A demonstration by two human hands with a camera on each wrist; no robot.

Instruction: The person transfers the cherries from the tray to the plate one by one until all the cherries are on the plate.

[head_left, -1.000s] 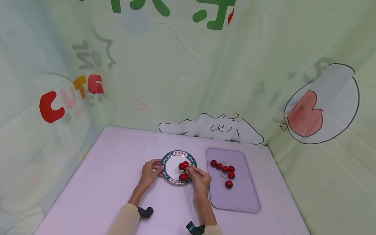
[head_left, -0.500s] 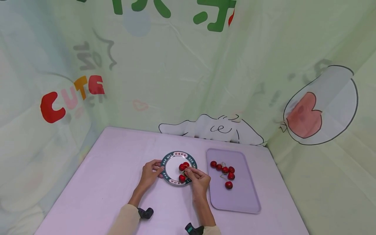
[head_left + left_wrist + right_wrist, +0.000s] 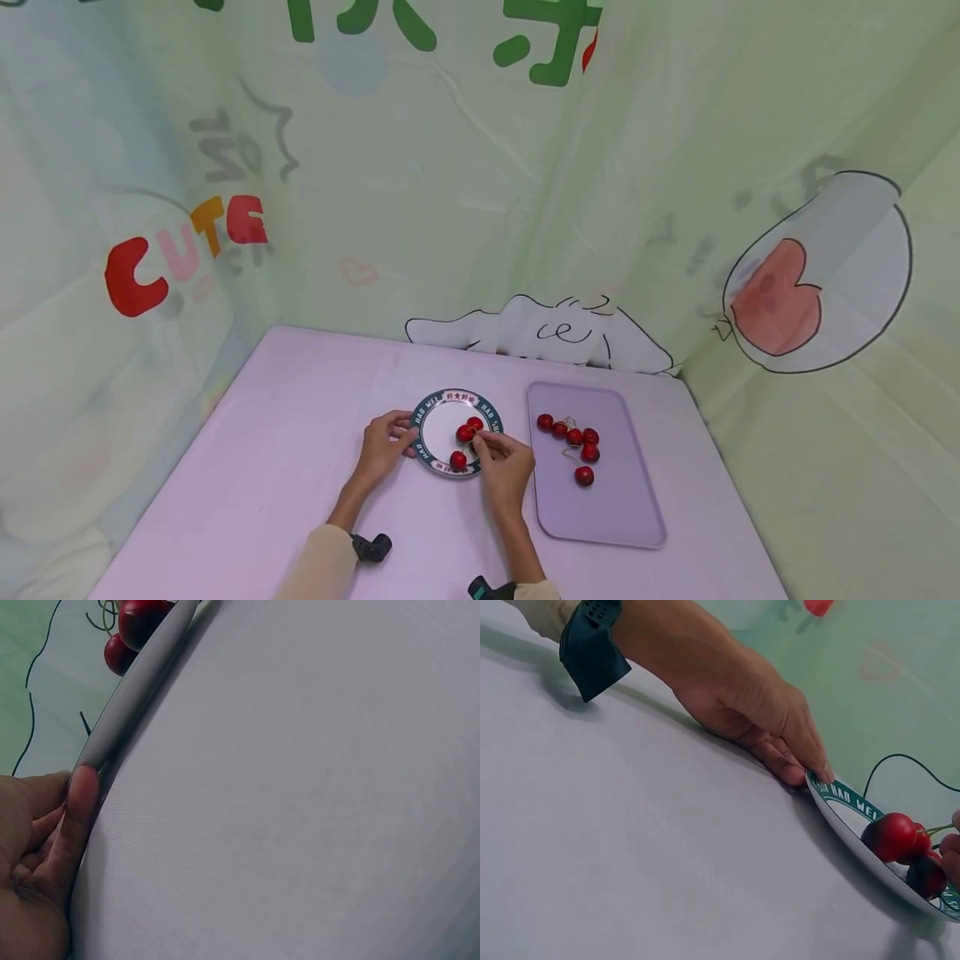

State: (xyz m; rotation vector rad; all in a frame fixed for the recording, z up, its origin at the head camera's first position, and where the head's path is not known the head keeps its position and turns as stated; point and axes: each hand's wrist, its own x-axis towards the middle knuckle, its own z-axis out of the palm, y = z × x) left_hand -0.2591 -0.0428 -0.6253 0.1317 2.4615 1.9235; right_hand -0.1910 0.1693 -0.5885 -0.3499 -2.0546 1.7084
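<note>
A white plate (image 3: 442, 429) with a dark green lettered rim lies on the table. My left hand (image 3: 382, 446) holds its left edge between thumb and fingers, as the left wrist view also shows. Over the plate's right side, my right hand (image 3: 507, 472) pinches the thin green stem of a red cherry (image 3: 458, 460) near the front rim. In the right wrist view this cherry (image 3: 891, 837) appears nearest, its stem running to the fingertips (image 3: 952, 851). Behind it on the plate sit more red cherries (image 3: 466, 432), partly hidden by the right fingers in the right wrist view.
To the right of the plate lies a light purple tray (image 3: 592, 517) bearing several red cherries (image 3: 574, 437) with stems. A pale cloth covers the table (image 3: 285, 467). Printed curtains (image 3: 450, 208) hang around its back and sides.
The cherry near the front rim has shifted left and slightly toward the front, and my right hand has moved a little left. My left hand stays at the plate's edge.
</note>
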